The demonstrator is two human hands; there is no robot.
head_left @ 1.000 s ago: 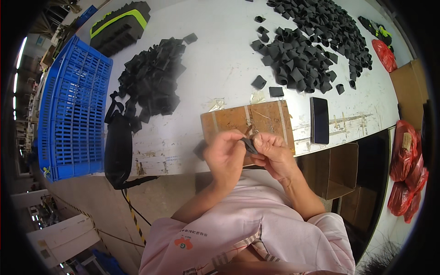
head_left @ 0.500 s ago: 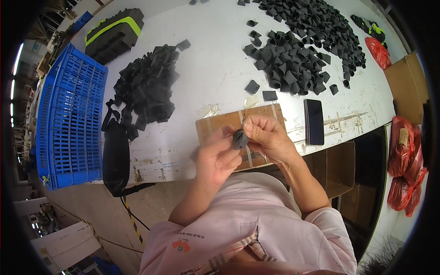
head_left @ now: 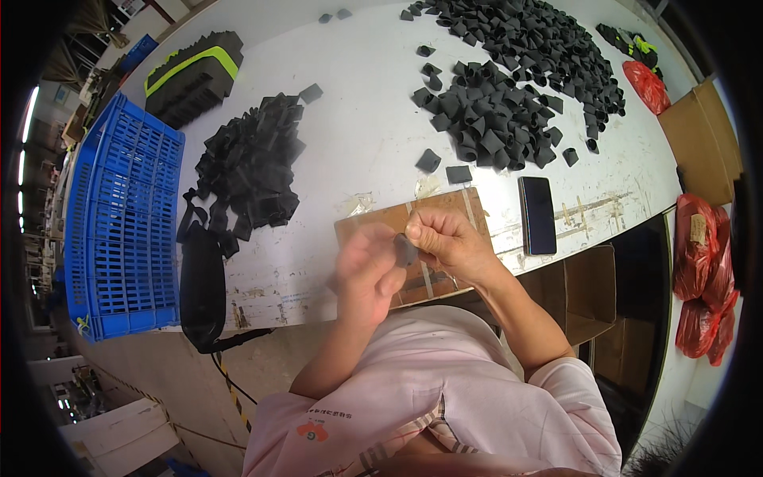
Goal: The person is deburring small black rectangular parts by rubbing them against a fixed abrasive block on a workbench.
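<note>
Over a brown board [head_left: 350, 226] on the table, my right hand [head_left: 455, 245] pinches a small dark grey piece [head_left: 406, 251] of sheet-like material between thumb and fingers. Right beside the piece is my left hand [head_left: 367, 266], smeared by motion; whether its fingers touch the piece I cannot tell. Many similar black pieces lie in two heaps: flat-looking ones in the left heap [head_left: 253, 163], and curled, tube-like ones in the right heap [head_left: 497, 119]. Two single pieces, one an open loop [head_left: 428, 160] and the other a flat piece [head_left: 458, 174], lie just beyond the board.
A black phone [head_left: 537, 216] lies right of the board. At the left stand a blue plastic crate [head_left: 127, 230] and a black pouch [head_left: 203, 286]. A dark stack with a yellow-green band [head_left: 195, 75] sits behind. Red bags [head_left: 698, 246] and a cardboard box [head_left: 699, 143] are at the right.
My left hand has shifted slightly and is more blurred. The dark piece in my right hand now appears flatter and more edge-on. The whole view has shifted a little.
</note>
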